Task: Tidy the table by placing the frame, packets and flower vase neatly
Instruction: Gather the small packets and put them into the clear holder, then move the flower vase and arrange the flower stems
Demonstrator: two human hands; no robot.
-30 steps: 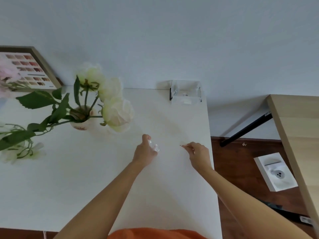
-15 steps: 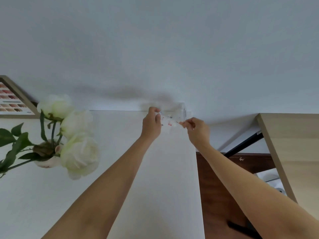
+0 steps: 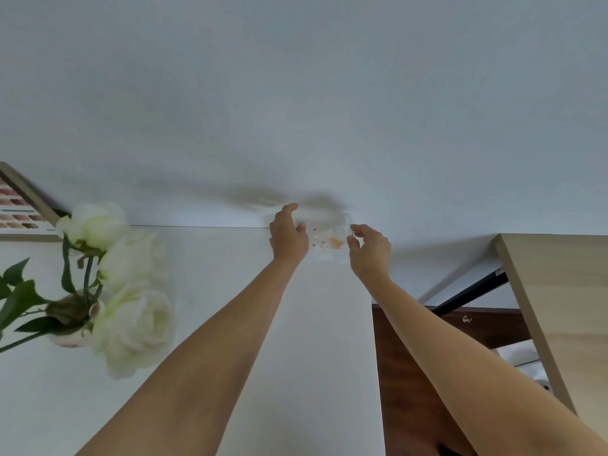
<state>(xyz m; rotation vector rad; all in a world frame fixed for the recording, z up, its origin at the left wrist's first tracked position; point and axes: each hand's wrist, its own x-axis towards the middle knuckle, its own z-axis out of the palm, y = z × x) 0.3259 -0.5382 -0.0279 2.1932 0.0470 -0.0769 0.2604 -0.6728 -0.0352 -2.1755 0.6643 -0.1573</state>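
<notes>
Surface (image 3: pixel 312 357) is white and runs back to the wall, carrying every task item. Frame (image 3: pixel 19 205) leans at the far left, only partly in view; judged rigid, with a face that may scratch or crack, so take it by both side rails. Vase (image 3: pixel 74 327) stands left of centre, small and rounded, holding pale flowers (image 3: pixel 131 311) on thin green stems; judged top-heavy and breakable, so grasp the body low, never the stems or blooms. Clear holder (image 3: pixel 342 222) sits at the far right corner against the wall, hard to make out because it is transparent. Packet (image 3: pixel 327 241) is at the holder, between both hands: a thin clear sachet with small red and orange specks inside. It is judged very light, limp and slippery, so pinch it at opposite edges and avoid squeezing the middle. Left hand (image 3: pixel 289 238) is cupped at the packet's left edge; whether its grip is closed on the packet cannot be told. Right hand (image 3: pixel 370 250) pinches the right edge between thumb and forefinger.
</notes>
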